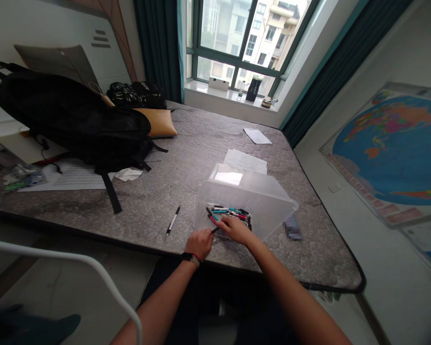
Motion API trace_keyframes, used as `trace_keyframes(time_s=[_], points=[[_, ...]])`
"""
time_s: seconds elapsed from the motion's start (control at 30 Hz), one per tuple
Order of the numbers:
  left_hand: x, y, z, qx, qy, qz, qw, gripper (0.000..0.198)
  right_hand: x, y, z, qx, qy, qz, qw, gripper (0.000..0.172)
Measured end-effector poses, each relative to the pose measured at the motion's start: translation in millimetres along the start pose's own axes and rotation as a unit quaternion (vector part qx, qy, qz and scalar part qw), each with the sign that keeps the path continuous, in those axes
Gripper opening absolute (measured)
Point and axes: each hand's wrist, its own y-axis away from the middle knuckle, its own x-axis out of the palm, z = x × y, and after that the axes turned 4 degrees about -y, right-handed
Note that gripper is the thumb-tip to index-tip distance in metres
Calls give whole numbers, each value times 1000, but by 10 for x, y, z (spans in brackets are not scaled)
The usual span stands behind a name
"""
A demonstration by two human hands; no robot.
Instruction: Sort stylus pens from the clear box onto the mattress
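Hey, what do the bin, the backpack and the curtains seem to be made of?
Bin: probably plastic, smooth and hazy; its walls look translucent with rounded corners.
Backpack: likely matte black fabric, perhaps nylon; it slumps softly, straps loose.
Curtains: dull teal cloth, hanging in vertical folds; I can't tell which fiber.

Clear box (273, 196) on quilted mattress (201, 139); assorted pens (233, 211) inside. At box's near side, left hand (200, 243) and right hand (234, 229) both grasp dark pen (214, 230). White-and-black pen (173, 221) lies left of box, papers (246, 159) behind box, black backpack (75, 110) farther left, window (222, 31) beyond box.
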Motion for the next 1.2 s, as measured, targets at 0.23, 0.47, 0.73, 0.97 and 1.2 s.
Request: trace_keyframes(time_s=[0.23,0.47,0.73,0.97,1.2], points=[[-3,0,0,-3,-2,6,1000,28,13,26,6,-4,7,-8,1000,21],[3,-1,-4,-8,8,6,1000,29,53,51,51,-1,19,-23,1000,24],[-2,1,-6,-10,32,9,999,28,113,49,6,7,33,-33,999,31],[-9,-1,2,-4,31,9,999,30,130,-23,1,8,72,-16,997,42],[-7,-5,9,-11,37,3,999,30,206,89,-108,79,-106,-116,984,48]])
